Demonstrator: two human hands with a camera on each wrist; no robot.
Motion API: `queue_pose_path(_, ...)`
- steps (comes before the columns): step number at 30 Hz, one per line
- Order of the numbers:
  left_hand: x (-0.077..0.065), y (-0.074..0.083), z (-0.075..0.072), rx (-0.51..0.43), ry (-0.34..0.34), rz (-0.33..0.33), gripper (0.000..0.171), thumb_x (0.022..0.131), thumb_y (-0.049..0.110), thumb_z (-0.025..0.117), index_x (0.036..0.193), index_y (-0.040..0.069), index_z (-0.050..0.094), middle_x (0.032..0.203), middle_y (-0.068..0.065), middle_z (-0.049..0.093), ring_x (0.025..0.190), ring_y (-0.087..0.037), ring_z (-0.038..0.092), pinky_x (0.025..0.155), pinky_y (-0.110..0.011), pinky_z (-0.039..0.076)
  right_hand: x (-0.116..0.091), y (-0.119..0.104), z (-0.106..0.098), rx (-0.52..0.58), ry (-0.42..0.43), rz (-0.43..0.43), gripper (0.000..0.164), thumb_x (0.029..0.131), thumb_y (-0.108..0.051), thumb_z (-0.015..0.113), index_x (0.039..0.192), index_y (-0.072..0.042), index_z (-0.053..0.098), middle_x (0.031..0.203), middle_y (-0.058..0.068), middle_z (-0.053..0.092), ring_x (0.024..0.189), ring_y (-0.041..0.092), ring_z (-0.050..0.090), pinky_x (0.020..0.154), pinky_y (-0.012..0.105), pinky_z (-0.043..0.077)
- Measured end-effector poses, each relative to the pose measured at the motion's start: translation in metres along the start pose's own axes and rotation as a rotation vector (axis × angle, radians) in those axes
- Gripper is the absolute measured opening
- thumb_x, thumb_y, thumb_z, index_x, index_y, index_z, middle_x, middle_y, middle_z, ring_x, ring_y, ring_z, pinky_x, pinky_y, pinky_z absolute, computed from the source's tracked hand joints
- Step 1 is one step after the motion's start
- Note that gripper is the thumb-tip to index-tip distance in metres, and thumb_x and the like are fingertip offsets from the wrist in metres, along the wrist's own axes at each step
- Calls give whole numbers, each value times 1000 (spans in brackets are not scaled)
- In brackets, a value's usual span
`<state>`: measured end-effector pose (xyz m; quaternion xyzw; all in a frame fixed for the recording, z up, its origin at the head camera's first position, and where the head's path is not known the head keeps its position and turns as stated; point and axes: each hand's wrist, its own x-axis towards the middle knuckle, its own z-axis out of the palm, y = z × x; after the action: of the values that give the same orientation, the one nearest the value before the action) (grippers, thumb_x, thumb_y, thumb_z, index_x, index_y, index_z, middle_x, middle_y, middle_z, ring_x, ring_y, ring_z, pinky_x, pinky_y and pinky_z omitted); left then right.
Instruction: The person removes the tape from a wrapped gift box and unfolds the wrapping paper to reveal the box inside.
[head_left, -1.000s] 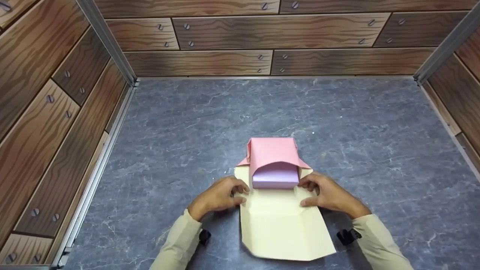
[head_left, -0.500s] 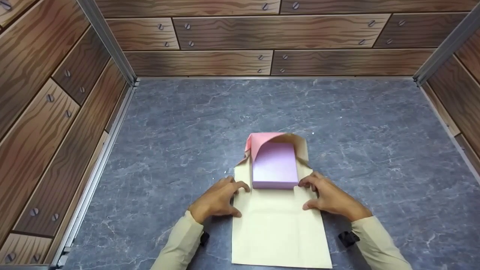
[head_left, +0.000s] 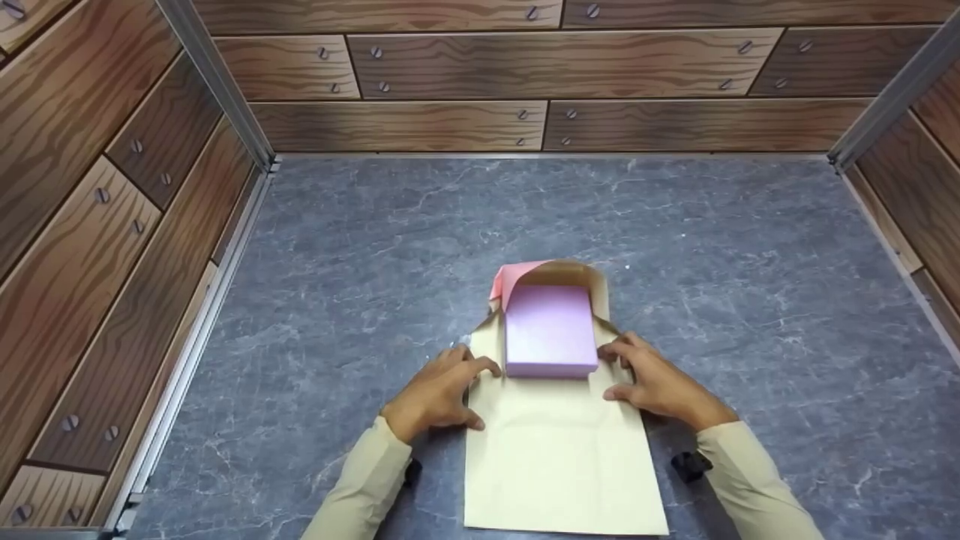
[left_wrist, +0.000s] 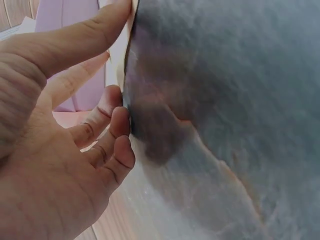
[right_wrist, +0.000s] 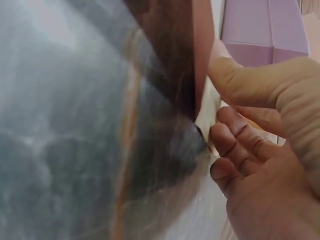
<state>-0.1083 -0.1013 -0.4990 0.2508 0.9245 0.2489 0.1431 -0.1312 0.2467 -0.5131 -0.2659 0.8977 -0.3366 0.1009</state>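
A lilac box (head_left: 551,326) lies flat on a sheet of wrapping paper (head_left: 559,457), cream inside and pink outside. The paper's far end curls up and over the back of the box, its pink face (head_left: 511,281) showing at the left. On the left edge of the sheet rests my left hand (head_left: 442,391), thumb and index finger spread apart, the index finger near the box's front left corner. My right hand (head_left: 660,382) touches the right edge, its index fingertip beside the front right corner. The left wrist view shows the fingertips (left_wrist: 120,120) right at the paper's edge.
A grey marbled tabletop (head_left: 360,247) lies under everything. Wood-plank patterned walls (head_left: 450,67) with metal corner rails enclose the back and both sides. Small white specks (head_left: 627,267) dot the table beyond the paper.
The near flap, earlier raised with folded sides, now lies flat toward me. The far pink flap has sprung back off the box, uncovering its lilac top. Both hands stay at the paper's sides.
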Motion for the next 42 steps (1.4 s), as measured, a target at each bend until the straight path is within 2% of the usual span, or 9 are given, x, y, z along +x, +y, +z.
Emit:
queue_pose_path(3, 1, 6, -6, -16, 37, 13, 46, 81, 22, 86, 122, 17, 68, 107, -4, 57, 95, -20, 53, 85, -38, 48, 1, -3, -3, 22, 40, -24, 32, 80, 0, 81, 110, 1, 68, 102, 9, 57, 89, 24, 55, 75, 35, 49)
queue_pose_path(7, 6, 21, -20, -136, 164, 73, 19, 96, 17, 70, 114, 11, 72, 106, -4, 65, 98, -19, 61, 84, -35, 53, 4, -16, -13, 84, 123, -41, 18, 82, 3, 79, 95, -6, 70, 93, 4, 63, 80, 19, 59, 70, 33, 52)
queue_pose_path(10, 13, 34, -30, -207, 242, 141, 13, 100, 15, 65, 108, 10, 74, 101, 1, 68, 94, -13, 64, 83, -30, 55, 8, -29, -21, 152, 143, -32, 13, 87, -2, 78, 96, -9, 72, 93, 0, 69, 81, 15, 61, 73, 31, 54)
queue_pose_path(12, 18, 41, -33, -224, 258, 182, 15, 101, 15, 64, 109, 9, 74, 102, 3, 69, 93, -9, 64, 84, -28, 55, 12, -37, -25, 201, 144, -19, 11, 89, -3, 76, 98, -8, 73, 96, 0, 71, 85, 15, 63, 78, 31, 55)
queue_pose_path(17, 29, 48, -34, -208, 251, 209, 25, 102, 16, 61, 123, 6, 70, 118, -2, 70, 110, -14, 65, 97, -31, 52, 19, -46, -27, 244, 175, 17, 14, 92, -4, 73, 106, -4, 73, 102, 4, 72, 88, 18, 64, 82, 26, 54)
queue_pose_path(24, 38, 42, -36, -190, 246, 170, 36, 106, 18, 54, 138, 4, 60, 139, -6, 61, 134, -18, 53, 113, -34, 40, 27, -41, -29, 251, 262, -24, 26, 91, 3, 71, 118, 2, 69, 112, 12, 72, 99, 26, 68, 84, 25, 55)
queue_pose_path(34, 48, 30, -39, -291, 198, 95, 48, 108, 20, 47, 153, 2, 41, 154, -13, 47, 144, -24, 41, 119, -40, 32, 43, -36, -29, 294, 329, -31, 46, 92, 9, 66, 137, 8, 55, 132, 23, 62, 120, 39, 61, 101, 48, 51)
queue_pose_path(38, 54, 26, -40, -364, 199, 81, 49, 109, 18, 44, 155, 2, 36, 154, -16, 46, 143, -25, 42, 119, -38, 33, 48, -30, -25, 231, 395, -71, 44, 90, 16, 63, 133, 7, 59, 137, 23, 58, 114, 41, 63, 100, 50, 51)
queue_pose_path(42, 60, 22, -41, -449, 183, 62, 53, 109, 18, 42, 158, 3, 28, 154, -20, 43, 142, -29, 43, 117, -39, 35, 51, -24, -22, 146, 480, -98, 30, 87, 19, 64, 115, 9, 65, 120, 20, 63, 101, 37, 66, 89, 42, 57)
